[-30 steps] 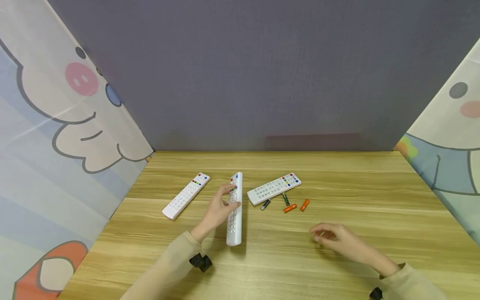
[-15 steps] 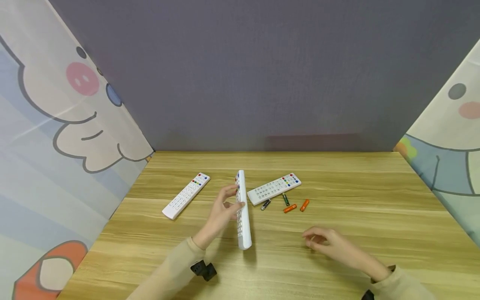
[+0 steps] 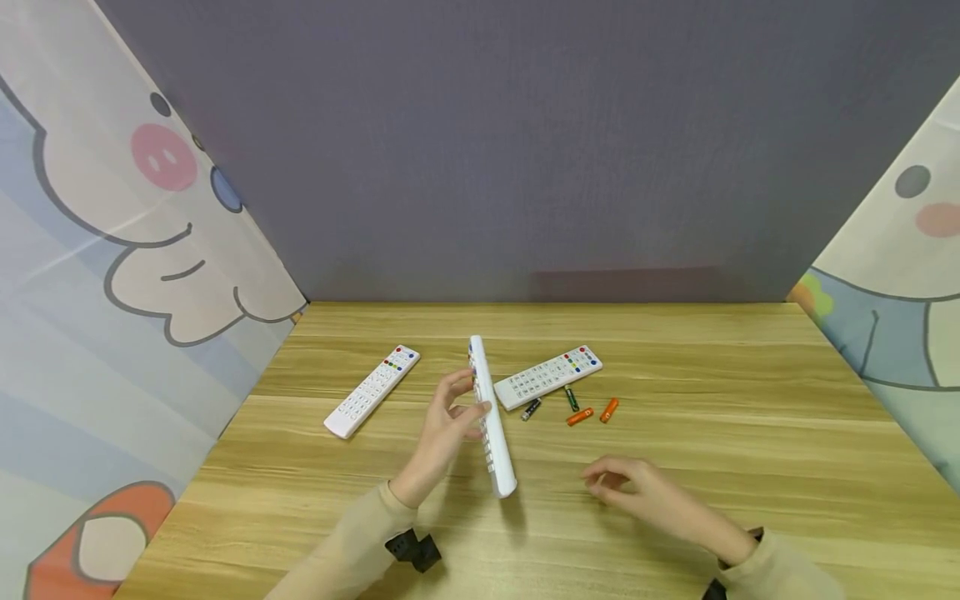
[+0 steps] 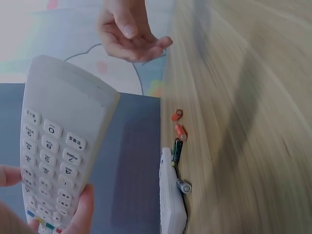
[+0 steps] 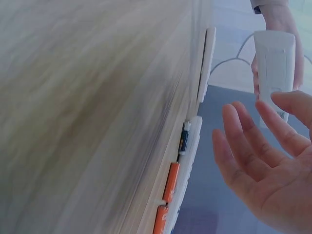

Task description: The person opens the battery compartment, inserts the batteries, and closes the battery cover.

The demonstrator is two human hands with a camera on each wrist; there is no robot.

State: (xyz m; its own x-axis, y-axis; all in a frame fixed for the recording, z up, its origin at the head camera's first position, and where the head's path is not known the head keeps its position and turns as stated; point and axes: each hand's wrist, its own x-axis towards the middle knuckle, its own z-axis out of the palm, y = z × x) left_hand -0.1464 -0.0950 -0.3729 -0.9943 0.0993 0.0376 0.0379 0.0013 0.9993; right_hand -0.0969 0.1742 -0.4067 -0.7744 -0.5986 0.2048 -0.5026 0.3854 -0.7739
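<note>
A white remote control (image 3: 493, 429) is held above the table by my left hand (image 3: 442, 433), thumb on one long edge and fingers on the other. In the left wrist view its button side (image 4: 51, 151) faces the camera; the right wrist view shows its plain back (image 5: 275, 63). To its right my right hand (image 3: 630, 492) hovers over the table, fingers loosely bent and holding nothing. Beyond lie two orange batteries (image 3: 580, 417), a green battery (image 3: 572, 398) and a dark battery with a silvery end (image 3: 532, 408).
A second white remote (image 3: 549, 377) lies behind the batteries, buttons up. Another white remote (image 3: 372, 392) lies slanted at the left of the wooden table (image 3: 712, 358). A grey panel (image 3: 525, 150) stands along the back edge, with printed cloth (image 3: 150, 275) at the sides.
My left hand has lifted and turned the remote so its buttons face left and its lower end swings right. My right hand has moved left toward it.
</note>
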